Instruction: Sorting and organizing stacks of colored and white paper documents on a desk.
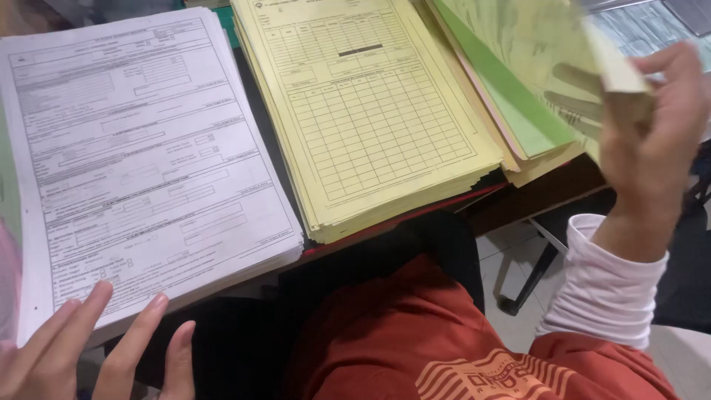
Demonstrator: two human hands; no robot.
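My right hand (pixel 652 141) is raised at the right, gripping a pale green sheet (pixel 533 44) that is lifted and blurred above a stack of green papers (pixel 518 118). My left hand (pixel 81 348) rests at the lower left, fingers spread on the near edge of a thick stack of white printed forms (pixel 141 155). Between the two lies a stack of yellow gridded forms (pixel 370 111).
The stacks lie on a dark desk (pixel 548 189) whose front edge runs above my lap. My red shirt (pixel 415 333) and white sleeve (pixel 607 289) fill the lower right. A chair leg on a tiled floor (pixel 518 289) shows beneath the desk.
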